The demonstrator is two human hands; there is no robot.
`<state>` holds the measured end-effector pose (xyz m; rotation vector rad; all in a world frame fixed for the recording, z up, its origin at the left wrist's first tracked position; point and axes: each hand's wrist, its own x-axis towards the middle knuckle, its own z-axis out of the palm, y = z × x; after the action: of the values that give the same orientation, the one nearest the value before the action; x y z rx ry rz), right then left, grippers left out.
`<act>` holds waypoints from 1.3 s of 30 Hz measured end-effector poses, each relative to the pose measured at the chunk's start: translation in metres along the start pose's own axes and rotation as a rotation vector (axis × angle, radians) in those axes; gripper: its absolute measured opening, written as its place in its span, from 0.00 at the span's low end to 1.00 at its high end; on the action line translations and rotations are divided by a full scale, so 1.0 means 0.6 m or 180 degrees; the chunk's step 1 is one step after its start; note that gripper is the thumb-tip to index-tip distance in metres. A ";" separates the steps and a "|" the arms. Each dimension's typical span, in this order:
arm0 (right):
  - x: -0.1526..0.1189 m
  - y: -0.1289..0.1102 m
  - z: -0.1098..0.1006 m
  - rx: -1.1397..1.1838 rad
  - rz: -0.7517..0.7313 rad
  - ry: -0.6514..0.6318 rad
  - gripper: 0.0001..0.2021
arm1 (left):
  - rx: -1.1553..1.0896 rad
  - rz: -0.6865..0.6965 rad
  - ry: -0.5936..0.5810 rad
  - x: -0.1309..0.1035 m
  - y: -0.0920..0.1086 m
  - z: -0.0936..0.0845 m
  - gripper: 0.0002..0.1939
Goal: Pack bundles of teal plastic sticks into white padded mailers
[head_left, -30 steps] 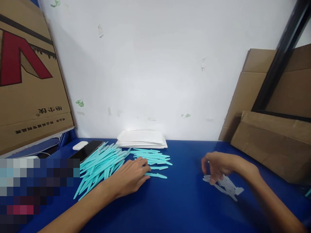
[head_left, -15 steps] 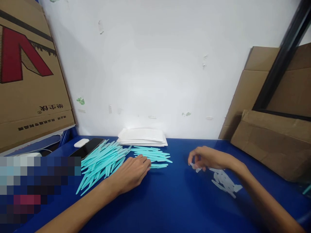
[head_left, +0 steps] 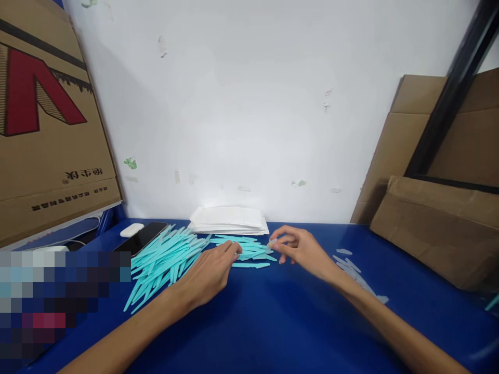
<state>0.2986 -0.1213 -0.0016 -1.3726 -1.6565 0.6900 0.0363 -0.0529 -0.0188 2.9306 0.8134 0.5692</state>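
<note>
Head view. Left hand [head_left: 212, 267]: fingers curled, tips at the smaller group of turquoise razors [head_left: 237, 241]; grip on any single razor impossible to tell. Right hand [head_left: 299, 247]: pinching a translucent cap [head_left: 270, 245], just beside the group's right ends. Larger heap of turquoise razors [head_left: 167, 257]: between left hand and black phone [head_left: 143, 238]. Loose translucent caps [head_left: 353, 271]: on blue table [head_left: 253, 327], beside right forearm. White paper stack [head_left: 228, 219]: behind smaller group.

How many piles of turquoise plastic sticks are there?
2: a large turquoise plastic-stick heap beside the flat black phone, and a smaller turquoise plastic-stick pile before the flat white stack. More may lie out of view: a turquoise tip shows at the right edge.
</note>
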 end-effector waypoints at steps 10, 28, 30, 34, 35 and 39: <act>0.000 -0.008 -0.008 0.0456 0.0054 0.0036 0.18 | -0.0399 -0.0202 0.0274 0.001 0.007 -0.006 0.13; -0.008 -0.009 0.023 0.0826 0.0023 -0.0177 0.18 | -0.0786 -0.0019 0.0331 0.000 0.017 -0.008 0.12; -0.011 -0.011 0.030 0.0880 0.0039 -0.0153 0.18 | -0.0848 0.0039 0.0379 0.000 0.019 -0.008 0.12; -0.016 -0.011 0.037 0.0927 0.0089 -0.0135 0.19 | -0.0896 0.0083 0.0459 -0.001 0.019 -0.004 0.11; -0.017 -0.011 0.037 0.0924 0.0083 -0.0144 0.19 | -0.0888 0.0097 0.0473 -0.002 0.018 -0.002 0.11; -0.018 -0.011 0.036 0.0869 0.0040 -0.0183 0.18 | -0.0698 0.0257 0.0491 -0.001 0.014 0.003 0.14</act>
<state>0.2766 -0.1310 -0.0093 -1.1779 -1.5338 0.9336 0.0406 -0.0601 -0.0198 2.7543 0.6030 0.8417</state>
